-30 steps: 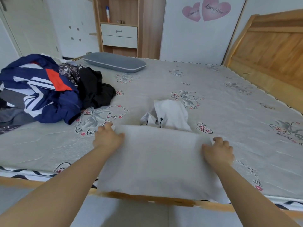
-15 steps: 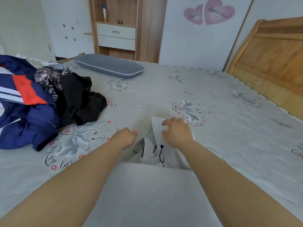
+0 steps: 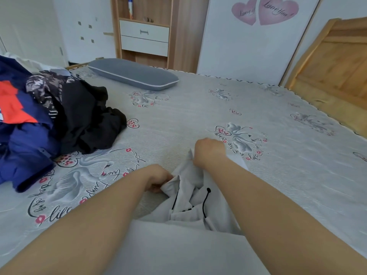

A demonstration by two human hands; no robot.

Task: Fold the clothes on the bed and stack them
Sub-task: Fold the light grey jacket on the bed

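Note:
A white hoodie [image 3: 186, 249] lies flat on the bed in front of me, its body folded and its hood [image 3: 190, 187] with black drawstrings bunched at the far end. My left hand [image 3: 158, 180] grips the hood's left edge. My right hand [image 3: 208, 151] pinches the hood's far tip, fingers curled round the cloth. To the left lies a heap of unfolded clothes: a navy jacket with an orange patch [image 3: 21, 124], a patterned garment [image 3: 42, 86] and a black garment [image 3: 85, 118].
The bed [image 3: 278, 175] has a grey sheet printed with swans and hearts. A grey pillow [image 3: 133, 73] lies at the far side. A wooden headboard [image 3: 333, 72] stands on the right; a shelf unit with drawers [image 3: 144, 36] is behind.
Both hands left the folded body's far corners and reached forward to the hood. The right hand went from resting flat on it to pinching its tip; the left took hold of its edge.

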